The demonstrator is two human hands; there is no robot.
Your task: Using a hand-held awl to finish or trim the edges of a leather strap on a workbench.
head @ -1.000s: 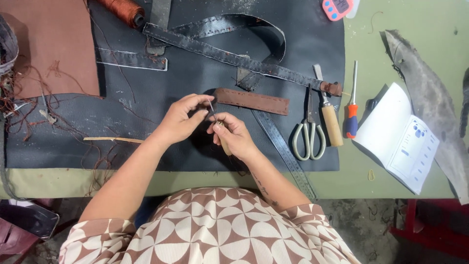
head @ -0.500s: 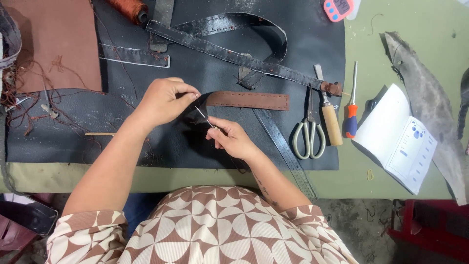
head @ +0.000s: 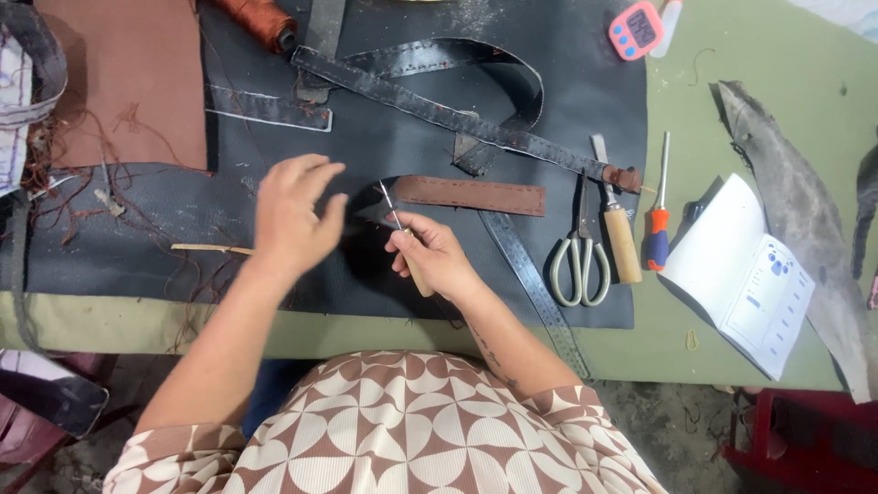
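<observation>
1. Your right hand (head: pixel 437 258) has its grip clenched around the wooden handle of an awl (head: pixel 404 240). The thin metal point tilts up and away from you, and its tip sits at the near end of the brown leather strap (head: pixel 471 195).
2. Your left hand (head: pixel 294 212) hangs over the black leather sheet (head: pixel 384 137), just left of the awl. Its grip is released, with the fingers spread and curved and nothing in them.
3. The brown strap lies flat on the black sheet, running from your hands off to the right.
4. A metal ruler (head: pixel 535 284) lies slantwise from below the strap's right end down towards the near edge of the bench (head: pixel 732 110).
5. Right of the strap you have scissors (head: pixel 579 252), a wooden-handled tool (head: pixel 618 233) and a red and blue screwdriver (head: pixel 657 224), side by side near the sheet's right edge.
6. An open booklet (head: pixel 745 274) rests on the green bench further right.
7. Long black straps (head: pixel 439 91) lie across the far part of the sheet, with a spool of brown thread (head: pixel 261 18) at the top edge and a pink timer (head: pixel 636 29) at the top right.
</observation>
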